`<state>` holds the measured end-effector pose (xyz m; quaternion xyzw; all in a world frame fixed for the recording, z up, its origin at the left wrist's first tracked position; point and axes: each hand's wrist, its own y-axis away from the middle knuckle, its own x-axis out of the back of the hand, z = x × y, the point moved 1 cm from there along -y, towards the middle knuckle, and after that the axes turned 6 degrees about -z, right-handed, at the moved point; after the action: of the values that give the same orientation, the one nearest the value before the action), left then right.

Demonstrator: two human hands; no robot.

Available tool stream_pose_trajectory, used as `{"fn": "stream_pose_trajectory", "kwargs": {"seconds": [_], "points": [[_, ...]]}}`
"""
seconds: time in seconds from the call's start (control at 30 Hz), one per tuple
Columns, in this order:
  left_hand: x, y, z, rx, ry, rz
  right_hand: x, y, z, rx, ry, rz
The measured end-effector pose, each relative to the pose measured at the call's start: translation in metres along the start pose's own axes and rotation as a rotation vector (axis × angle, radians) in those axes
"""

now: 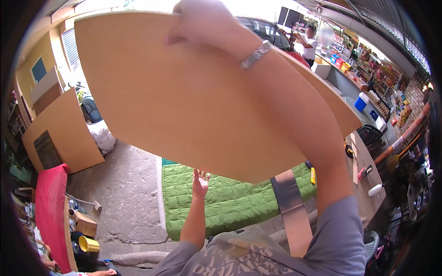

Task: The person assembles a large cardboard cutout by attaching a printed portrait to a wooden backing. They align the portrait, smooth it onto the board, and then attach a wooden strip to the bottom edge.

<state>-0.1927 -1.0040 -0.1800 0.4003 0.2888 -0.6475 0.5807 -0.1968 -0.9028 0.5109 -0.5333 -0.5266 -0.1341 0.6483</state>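
Observation:
A large thin wooden panel (pixel 184 106), light brown and smooth, is raised up and fills the middle of the view. My right hand (pixel 207 23), wearing a metal-banded wristwatch (pixel 256 54), is closed over its top edge, and that forearm crosses the front of the panel. Just below the panel's lower edge is my left hand (pixel 200 185), palm up with fingers spread; I cannot tell whether its fingertips touch the edge. Beneath lies a green quilted cover (pixel 216 209) over a low surface. A narrow brown and dark board (pixel 290 207) lies across the cover's right end.
Another wooden panel (pixel 69 133) leans at the left, near a white sack (pixel 102 137). A red-covered surface (pixel 50 211) and a yellow bucket (pixel 89 244) stand nearer. On the right, tools lie on a workbench (pixel 366 161). A person (pixel 309 45) stands by a counter behind.

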Motion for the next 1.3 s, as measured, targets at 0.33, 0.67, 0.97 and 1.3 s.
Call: {"fn": "stream_pose_trajectory", "kwargs": {"seconds": [0.33, 0.67, 0.97, 1.3], "points": [[-0.054, -0.041, 0.027, -0.217, 0.048, -0.146, 0.093, 0.057, 0.034, -0.064, -0.345, 0.111], [-0.125, -0.061, 0.149, -0.541, -0.511, -0.082, 0.145, 0.164, 0.229, -0.202, -0.511, 0.346], [-0.167, -0.213, 0.468, -0.829, -0.96, -0.344, 0.116, 0.266, 0.294, -0.31, -0.708, 0.427], [-0.434, -0.179, 0.66, -0.717, -1.892, -0.033, -0.125, 0.403, 0.163, -0.697, -1.176, 0.558]]}}
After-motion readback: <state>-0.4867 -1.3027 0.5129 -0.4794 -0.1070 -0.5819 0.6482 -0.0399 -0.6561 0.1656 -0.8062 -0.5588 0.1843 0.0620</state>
